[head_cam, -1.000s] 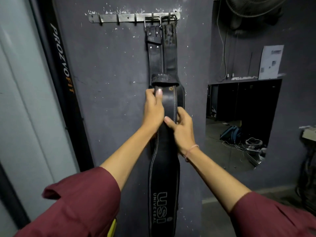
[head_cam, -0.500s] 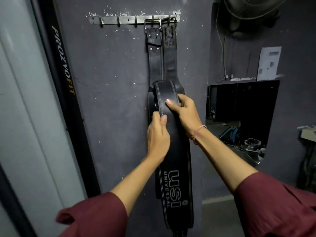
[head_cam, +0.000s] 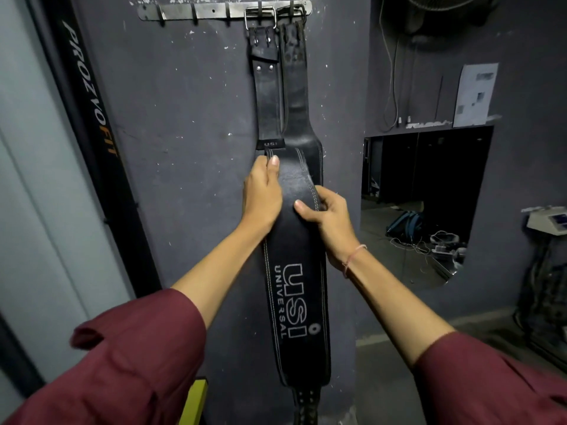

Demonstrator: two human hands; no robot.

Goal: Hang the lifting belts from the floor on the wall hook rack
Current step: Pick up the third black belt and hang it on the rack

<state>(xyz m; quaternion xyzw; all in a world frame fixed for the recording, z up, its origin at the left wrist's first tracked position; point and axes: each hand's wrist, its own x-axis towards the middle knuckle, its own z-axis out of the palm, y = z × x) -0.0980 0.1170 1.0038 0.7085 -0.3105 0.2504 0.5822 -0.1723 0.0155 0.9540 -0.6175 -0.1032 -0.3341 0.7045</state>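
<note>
A metal hook rack (head_cam: 196, 10) is fixed high on the dark wall. Two black lifting belts hang from its right hooks: a front belt (head_cam: 294, 302) printed "USI UNIVERSAL" hangs by its silver buckle, and a second belt (head_cam: 296, 87) hangs just right, partly behind it. My left hand (head_cam: 260, 191) grips the front belt's left edge where it widens. My right hand (head_cam: 328, 216) pinches its right edge a little lower, thumb on the face. The belts' lower ends run out of view at the bottom.
Three bare hooks remain on the rack's left part. A black "PROZVOFIT" bar (head_cam: 92, 118) leans along the wall at left. An opening (head_cam: 423, 204) at right shows a bag and cables on a floor. A fan (head_cam: 445, 4) hangs top right.
My left hand has slid up the front belt's left edge and my right hand has dropped lower on its right edge. The belt now hangs straighter against the wall.
</note>
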